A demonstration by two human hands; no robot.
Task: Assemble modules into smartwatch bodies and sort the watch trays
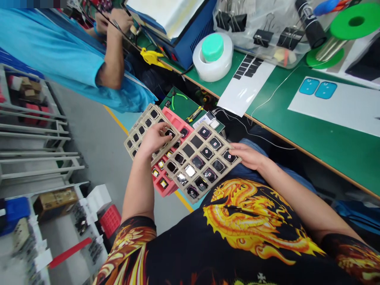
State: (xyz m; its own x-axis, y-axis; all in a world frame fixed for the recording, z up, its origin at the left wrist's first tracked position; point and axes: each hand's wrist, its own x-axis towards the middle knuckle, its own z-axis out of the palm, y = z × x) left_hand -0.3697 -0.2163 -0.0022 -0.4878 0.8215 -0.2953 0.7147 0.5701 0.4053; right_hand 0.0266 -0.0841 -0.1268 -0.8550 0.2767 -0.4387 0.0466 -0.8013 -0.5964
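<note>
My left hand (156, 138) grips the edge of a beige compartment tray (141, 126) that holds small dark square parts, fingers curled over its rim. My right hand (247, 155) holds the right corner of a second beige tray (199, 162) resting on my lap, filled with several small square glassy parts. Between and under the two beige trays lies a stack of red trays (172, 118) with similar parts.
A green workbench (326, 134) runs on the right with a white tape roll (212, 59), binder clips in a bag (264, 27), white sheets and a blue box (190, 35). A person in a blue shirt (59, 51) works at far left. Shelves and boxes stand on the floor left.
</note>
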